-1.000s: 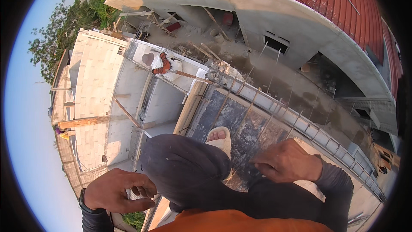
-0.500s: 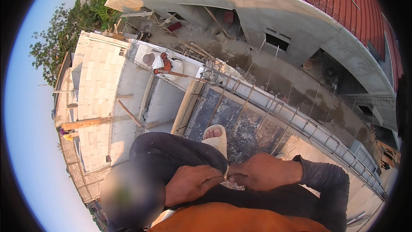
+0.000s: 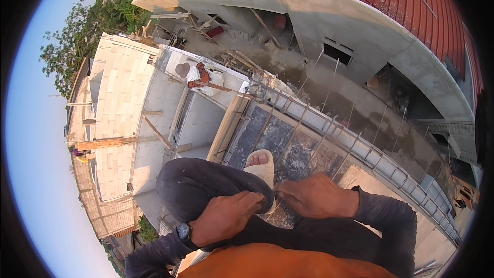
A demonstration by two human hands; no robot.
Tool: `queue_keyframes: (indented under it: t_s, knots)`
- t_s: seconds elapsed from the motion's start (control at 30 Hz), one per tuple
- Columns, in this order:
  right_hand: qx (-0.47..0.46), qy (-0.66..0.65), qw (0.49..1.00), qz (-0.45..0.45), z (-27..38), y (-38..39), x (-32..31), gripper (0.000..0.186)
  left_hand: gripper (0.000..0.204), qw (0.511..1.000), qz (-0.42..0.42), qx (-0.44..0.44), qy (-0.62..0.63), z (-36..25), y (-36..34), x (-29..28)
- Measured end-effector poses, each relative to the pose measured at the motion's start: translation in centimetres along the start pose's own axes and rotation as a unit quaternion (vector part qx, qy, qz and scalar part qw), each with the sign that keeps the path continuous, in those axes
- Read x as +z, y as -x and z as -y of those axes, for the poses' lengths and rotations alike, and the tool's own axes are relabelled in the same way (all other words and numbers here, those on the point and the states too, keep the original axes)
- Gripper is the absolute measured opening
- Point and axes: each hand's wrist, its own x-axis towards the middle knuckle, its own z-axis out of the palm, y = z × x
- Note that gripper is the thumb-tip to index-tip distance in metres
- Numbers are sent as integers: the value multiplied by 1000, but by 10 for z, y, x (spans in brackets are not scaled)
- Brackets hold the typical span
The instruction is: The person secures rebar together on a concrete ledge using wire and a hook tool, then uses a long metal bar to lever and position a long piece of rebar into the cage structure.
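Note:
My left hand (image 3: 221, 220), a watch (image 3: 183, 231) at its wrist, is over my bent left knee (image 3: 193, 180). Its fingers are curled and pressed together. Just across from it, my right hand (image 3: 319, 195) is closed in a pinch, thumb against forefinger. Both sets of fingertips are close together but apart. Whatever either hand holds is too small or hidden to name. Beyond them, my foot in a cream sandal (image 3: 263, 167) rests on a dark, stained panel (image 3: 267, 129). Thin steel bars (image 3: 292, 141) run across this panel.
A rebar cage (image 3: 381, 160) runs along the panel's right edge, above a lower yard (image 3: 355, 95). Wooden boards (image 3: 229, 126) border the left side. Farther ahead, another person (image 3: 203, 78) sits on the wall top. Pale block walls (image 3: 121, 80) rise at left.
My hands have drawn slightly apart, the right fingertips rising a little. A blurred round patch over my left forearm is gone, so the watch and sleeve now show. The view has shifted slightly.

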Motion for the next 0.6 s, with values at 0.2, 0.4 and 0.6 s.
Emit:
queue_keyframes:
  t_s: [0.2, 0.4, 0.6]
  knots:
    - [-48, -47, 975, 214, -8, 22, -9, 17, 21, 992, 21, 44, -116, 5, -2, -8]
    - [60, -98, 993, -18, 3, 26, -38, 17, 23, 994, 43, 64, -77, 11, -2, -5]
    - [35, -57, 974, 216, -20, 55, -20, 19, 19, 993, 34, 88, -66, 7, -8, -6]
